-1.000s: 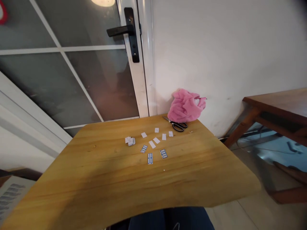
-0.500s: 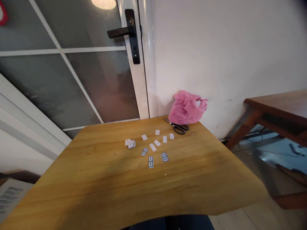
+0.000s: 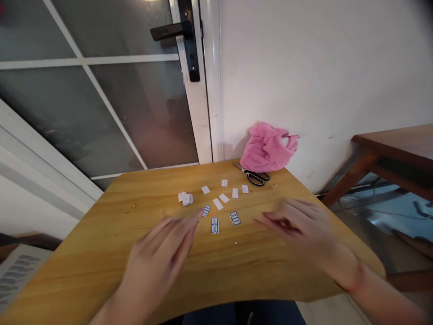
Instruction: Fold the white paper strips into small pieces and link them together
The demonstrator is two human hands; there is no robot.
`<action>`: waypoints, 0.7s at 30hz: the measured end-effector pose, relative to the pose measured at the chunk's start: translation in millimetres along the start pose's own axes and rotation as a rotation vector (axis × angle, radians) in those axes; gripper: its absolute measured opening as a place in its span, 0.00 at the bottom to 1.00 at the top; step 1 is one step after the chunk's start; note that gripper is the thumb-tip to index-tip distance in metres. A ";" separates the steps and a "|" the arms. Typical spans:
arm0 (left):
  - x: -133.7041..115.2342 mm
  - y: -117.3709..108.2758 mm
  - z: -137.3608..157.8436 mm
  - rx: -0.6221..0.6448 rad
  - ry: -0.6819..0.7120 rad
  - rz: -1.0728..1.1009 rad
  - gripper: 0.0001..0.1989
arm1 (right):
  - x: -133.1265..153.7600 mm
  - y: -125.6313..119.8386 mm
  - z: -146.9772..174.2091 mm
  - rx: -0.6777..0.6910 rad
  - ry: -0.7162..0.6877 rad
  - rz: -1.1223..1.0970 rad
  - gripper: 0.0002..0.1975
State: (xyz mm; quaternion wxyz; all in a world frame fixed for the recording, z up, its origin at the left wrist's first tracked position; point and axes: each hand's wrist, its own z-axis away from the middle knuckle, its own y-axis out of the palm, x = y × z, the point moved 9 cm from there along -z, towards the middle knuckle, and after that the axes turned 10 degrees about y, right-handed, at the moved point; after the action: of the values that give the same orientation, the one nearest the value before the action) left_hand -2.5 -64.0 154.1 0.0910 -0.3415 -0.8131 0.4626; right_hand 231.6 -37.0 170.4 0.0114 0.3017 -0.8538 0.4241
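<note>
My left hand point(image 3: 162, 253) hovers over the table, its fingers loosely stretched toward a small blue-and-white label sheet point(image 3: 206, 210). The fingertips overlap the sheet's edge in view; whether they touch it I cannot tell. On the right, my right hand point(image 3: 297, 223) is blurred, with its fingers loosely bent and nothing visible in them. Between the hands lie an upright blue-bordered label sheet point(image 3: 215, 225) and a tilted one point(image 3: 234, 218). Beyond them are several small white paper pieces point(image 3: 223, 198), scattered flat. A small pile of white paper pieces point(image 3: 186, 198) sits left of these.
Black-handled scissors point(image 3: 256, 177) lie at the back of the wooden table point(image 3: 101, 239), beside a bunched pink cloth point(image 3: 267, 146) against the wall. A glass-paned door with a black handle point(image 3: 171, 30) stands behind. Another wooden table point(image 3: 399, 140) is at the right.
Both my hands have come into view over the table from the near side. The view has shifted slightly; the papers and label sheets keep their arrangement.
</note>
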 end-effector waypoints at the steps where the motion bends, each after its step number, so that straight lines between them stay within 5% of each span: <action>1: 10.1 20.2 -11.1 0.043 -0.001 0.020 0.12 | -12.1 18.8 -3.2 0.044 0.031 0.025 0.17; 5: 53.7 106.7 -33.8 0.193 -0.014 0.061 0.11 | -80.2 108.1 -20.5 0.248 0.177 0.116 0.10; 8: 75.2 144.2 -40.7 0.195 -0.050 0.046 0.11 | -114.3 142.1 -24.5 0.270 0.268 0.210 0.14; 15: 85.8 174.2 -64.2 0.294 -0.232 0.048 0.17 | -123.8 150.2 -27.3 0.280 0.381 0.245 0.08; 21: 94.7 186.8 -71.6 0.322 -0.326 0.177 0.08 | -132.6 156.9 -29.8 0.311 0.431 0.206 0.11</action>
State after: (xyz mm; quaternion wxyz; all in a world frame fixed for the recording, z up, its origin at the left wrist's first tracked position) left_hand 47.7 109.4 25.9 -0.0291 -0.3134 -0.6998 0.6412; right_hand 250.7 123.7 40.4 0.1031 0.1145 -0.7824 0.6034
